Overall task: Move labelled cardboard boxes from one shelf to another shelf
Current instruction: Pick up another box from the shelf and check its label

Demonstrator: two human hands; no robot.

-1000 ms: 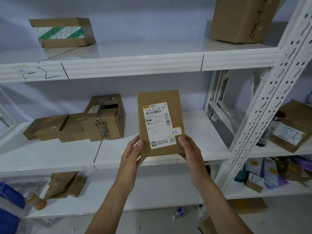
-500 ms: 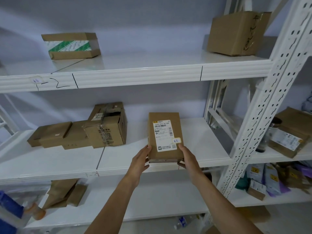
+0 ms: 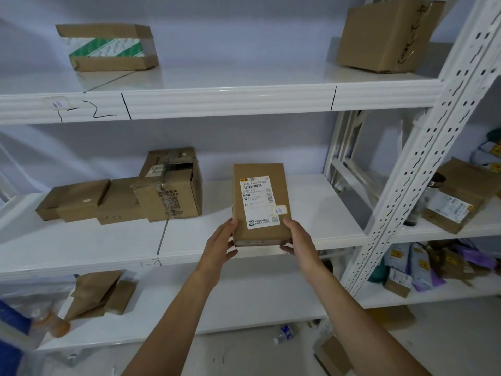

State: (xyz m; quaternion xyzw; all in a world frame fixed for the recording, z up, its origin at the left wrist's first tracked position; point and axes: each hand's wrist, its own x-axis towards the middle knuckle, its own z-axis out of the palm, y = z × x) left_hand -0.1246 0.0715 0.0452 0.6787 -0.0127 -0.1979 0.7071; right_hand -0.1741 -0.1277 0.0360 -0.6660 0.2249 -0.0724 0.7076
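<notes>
Labelled box [image 3: 260, 202] between both hands [image 3: 221, 244] [image 3: 296, 240] — over white middle shelf [image 3: 81, 240].

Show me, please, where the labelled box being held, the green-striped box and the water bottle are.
labelled box [image 3: 260, 234]: head view, bare cardboard below label.
green-striped box [image 3: 108, 47]: head view, striped tape face.
water bottle [image 3: 284, 333]: head view, its body, on the floor.

Two hands: left hand [image 3: 220, 245], right hand [image 3: 297, 240]. One labelled box [image 3: 259, 203] between them. Left of that box, four cardboard boxes [image 3: 122, 200] cluster. Above it, two: a green-striped box [image 3: 108, 47] and a plain box [image 3: 385, 36]. Below it, one plastic bottle [image 3: 283, 333].
</notes>
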